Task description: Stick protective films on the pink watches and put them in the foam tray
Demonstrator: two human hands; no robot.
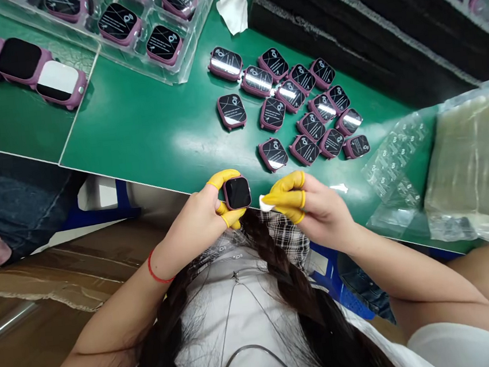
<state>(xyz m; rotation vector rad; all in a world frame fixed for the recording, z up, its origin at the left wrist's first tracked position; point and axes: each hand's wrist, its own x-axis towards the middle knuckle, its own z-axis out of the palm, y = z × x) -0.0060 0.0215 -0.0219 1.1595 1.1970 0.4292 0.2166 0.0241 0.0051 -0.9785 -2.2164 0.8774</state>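
Observation:
My left hand [212,205], in yellow finger cots, is closed around the edges of a smartwatch case [237,193]. Its bare black screen faces up and its body is pinkish purple. Just to the right, my right hand [302,201], also in yellow finger cots, pinches a small white wiping cloth [266,203]. A narrow gap separates the cloth from the watch case. Several more watch cases [273,114] lie face up on the green table [170,133] beyond my hands, with printed film on their screens.
At the back left stands a clear plastic tray [182,74] holding watch cases. Three watch cases [20,59] sit in a row at far left. A white crumpled tissue [231,5], black foam blocks [324,26], a clear film sheet [391,160] and a plastic-wrapped stack [472,167] are also there.

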